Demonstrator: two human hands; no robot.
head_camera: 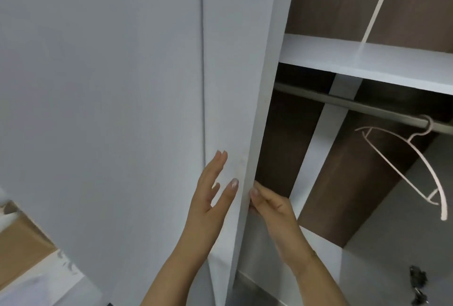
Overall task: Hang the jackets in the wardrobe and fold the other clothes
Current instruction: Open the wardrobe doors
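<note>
A white wardrobe door (235,85) stands partly open in front of me. My left hand (210,190) lies flat against its outer face with straight fingers. My right hand (269,204) grips the door's edge, thumb on the front and fingers curled behind it. Inside the wardrobe a metal rail (362,107) runs under a white shelf (367,60). One empty pale pink hanger (414,166) hangs tilted on the rail at the right. No jackets or other clothes are in view.
A closed white door panel (98,85) fills the left. A brown cardboard box (22,244) sits at the lower left. A small dark object (419,283) lies at the wardrobe's lower right. The wardrobe's back wall is dark brown.
</note>
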